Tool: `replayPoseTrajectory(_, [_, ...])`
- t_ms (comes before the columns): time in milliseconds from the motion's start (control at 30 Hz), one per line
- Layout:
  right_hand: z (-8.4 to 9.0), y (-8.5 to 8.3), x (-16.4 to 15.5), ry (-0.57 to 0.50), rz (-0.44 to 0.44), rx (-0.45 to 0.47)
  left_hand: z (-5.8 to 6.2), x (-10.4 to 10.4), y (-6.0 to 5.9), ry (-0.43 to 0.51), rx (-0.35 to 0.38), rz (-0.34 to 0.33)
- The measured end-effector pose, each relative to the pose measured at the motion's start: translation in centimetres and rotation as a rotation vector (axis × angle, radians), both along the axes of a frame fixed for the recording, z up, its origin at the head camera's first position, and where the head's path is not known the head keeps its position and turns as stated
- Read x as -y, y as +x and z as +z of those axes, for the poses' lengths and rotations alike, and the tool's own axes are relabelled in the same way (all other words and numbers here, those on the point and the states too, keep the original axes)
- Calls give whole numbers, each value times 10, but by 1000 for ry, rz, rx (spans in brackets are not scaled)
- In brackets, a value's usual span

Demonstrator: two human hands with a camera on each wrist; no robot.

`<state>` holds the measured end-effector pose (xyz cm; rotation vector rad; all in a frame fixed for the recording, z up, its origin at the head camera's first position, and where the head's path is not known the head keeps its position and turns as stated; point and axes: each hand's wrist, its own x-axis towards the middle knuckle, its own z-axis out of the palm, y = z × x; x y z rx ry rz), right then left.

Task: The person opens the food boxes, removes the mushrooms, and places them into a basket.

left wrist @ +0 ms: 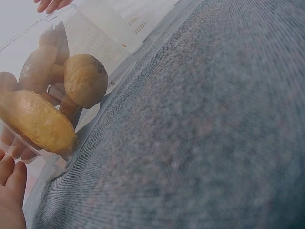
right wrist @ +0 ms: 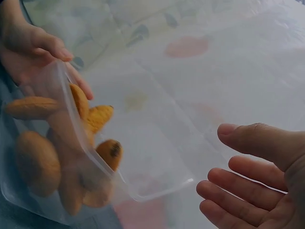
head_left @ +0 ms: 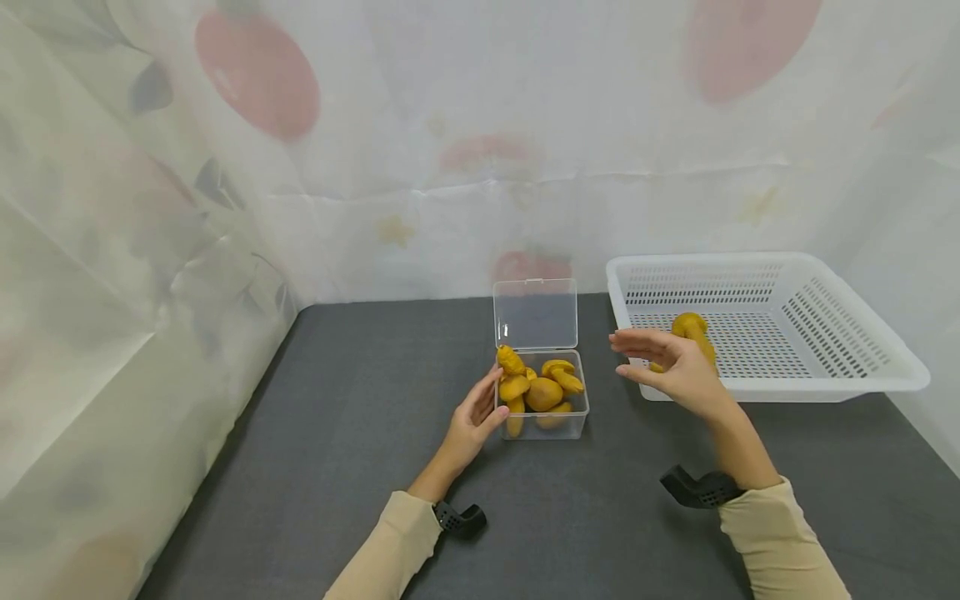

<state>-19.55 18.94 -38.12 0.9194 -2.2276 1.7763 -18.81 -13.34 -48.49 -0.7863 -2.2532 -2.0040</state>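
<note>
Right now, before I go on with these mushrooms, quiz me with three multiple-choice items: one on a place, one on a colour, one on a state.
1. Where does the white basket stand relative to the clear box?
A. On the person's right of it
B. On the person's left of it
C. Stacked on top of it

2. What colour are the mushrooms in the box?
A. Red
B. Yellow-brown
C. White

3. How is the box's lid?
A. Snapped shut
B. Lying flat on the table
C. Standing open behind the box

Answers:
1 A: the head view shows the basket past the right hand.
2 B: both wrist views show yellow-brown caps.
3 C: the lid stands upright at the rear while the left hand touches the box's side.
</note>
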Motion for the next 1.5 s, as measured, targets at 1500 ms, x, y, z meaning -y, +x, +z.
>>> replayPoseTrajectory(1500, [-36, -2, 53, 332, -206, -177, -1, -1, 0, -5, -5, 11])
